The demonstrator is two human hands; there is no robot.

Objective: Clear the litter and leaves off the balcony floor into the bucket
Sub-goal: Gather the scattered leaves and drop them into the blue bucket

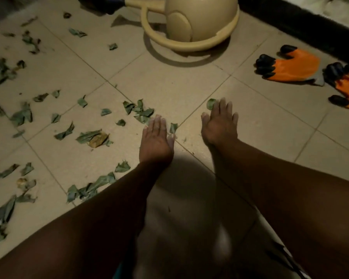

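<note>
Several green and brown dried leaves lie scattered over the beige floor tiles, mostly on the left half. My left hand is stretched out flat above the floor, fingers together, holding nothing, with a leaf cluster just beyond its fingertips. My right hand is also extended and flat, empty; a single green leaf lies at its fingertips. No bucket is in view.
A beige plastic watering can stands at the top centre. A pair of orange and black work gloves lies at the right, near a dark wall base. My shadow darkens the near floor.
</note>
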